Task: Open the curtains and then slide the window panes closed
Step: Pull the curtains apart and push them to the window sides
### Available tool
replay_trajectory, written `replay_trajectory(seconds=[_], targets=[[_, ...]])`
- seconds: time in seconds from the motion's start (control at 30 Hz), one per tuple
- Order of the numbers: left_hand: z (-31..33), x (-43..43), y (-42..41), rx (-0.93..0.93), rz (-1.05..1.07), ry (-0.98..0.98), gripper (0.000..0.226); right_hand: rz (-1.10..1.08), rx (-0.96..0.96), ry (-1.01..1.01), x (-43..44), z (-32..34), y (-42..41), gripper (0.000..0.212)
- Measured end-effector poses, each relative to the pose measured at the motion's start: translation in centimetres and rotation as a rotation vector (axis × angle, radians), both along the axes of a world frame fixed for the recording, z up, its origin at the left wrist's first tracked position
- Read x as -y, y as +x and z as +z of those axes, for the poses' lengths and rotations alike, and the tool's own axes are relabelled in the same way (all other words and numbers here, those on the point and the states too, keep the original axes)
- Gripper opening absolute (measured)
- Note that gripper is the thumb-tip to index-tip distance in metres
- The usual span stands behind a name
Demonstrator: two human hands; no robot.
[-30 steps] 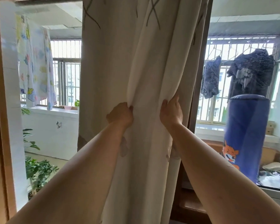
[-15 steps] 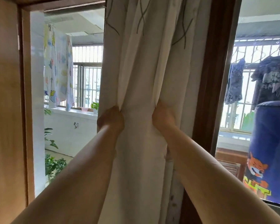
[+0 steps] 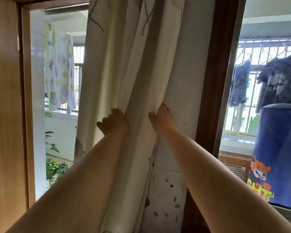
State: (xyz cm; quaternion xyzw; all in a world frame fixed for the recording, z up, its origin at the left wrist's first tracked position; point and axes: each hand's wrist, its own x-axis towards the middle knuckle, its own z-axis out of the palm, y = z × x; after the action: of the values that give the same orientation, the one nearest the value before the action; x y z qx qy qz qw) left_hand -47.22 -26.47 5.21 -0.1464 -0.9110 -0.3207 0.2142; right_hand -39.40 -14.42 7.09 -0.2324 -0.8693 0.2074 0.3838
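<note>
Hanging vertically just left of the dark window post, the curtain is clenched by both hands, right hand nearer the post than left hand.

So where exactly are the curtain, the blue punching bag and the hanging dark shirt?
curtain [image 3: 124, 64]: head view, on its gathered upper folds.
blue punching bag [image 3: 279, 140]: head view, on its plain side.
dark shirt [image 3: 282, 78]: head view, on its chest.
</note>
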Motion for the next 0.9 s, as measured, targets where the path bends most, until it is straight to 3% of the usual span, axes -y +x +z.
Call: replay_trajectory(seconds=[0.13, 0.23, 0.4, 0.63, 0.9], targets=[[0.7, -1.4, 2.1, -0.067, -0.006, 0.103, 0.069, -0.030, 0.021, 0.017, -0.8, 0.3, 2.5, 0.066], [1.6, -2.9, 4.5, -0.120, -0.066, 0.258, 0.084, -0.040, 0.029, 0.047, -1.3, 0.8, 4.7, 0.060], [2.5, -5.9, 9.8, -0.358, -0.189, 0.365, 0.082, -0.106, -0.040, 0.040, -3.2, 1.4, 10.0, 0.045], [1.5, -10.4, 16.8, -0.578, -0.413, 0.295, 0.076, -0.305, -0.107, 0.078, -6.4, 1.6, 19.1, 0.045], [0.5, -17.0, 26.5, -0.494, -0.643, 0.239, 0.078, -0.535, -0.129, 0.119, -10.5, 1.0, 31.1, 0.049]])
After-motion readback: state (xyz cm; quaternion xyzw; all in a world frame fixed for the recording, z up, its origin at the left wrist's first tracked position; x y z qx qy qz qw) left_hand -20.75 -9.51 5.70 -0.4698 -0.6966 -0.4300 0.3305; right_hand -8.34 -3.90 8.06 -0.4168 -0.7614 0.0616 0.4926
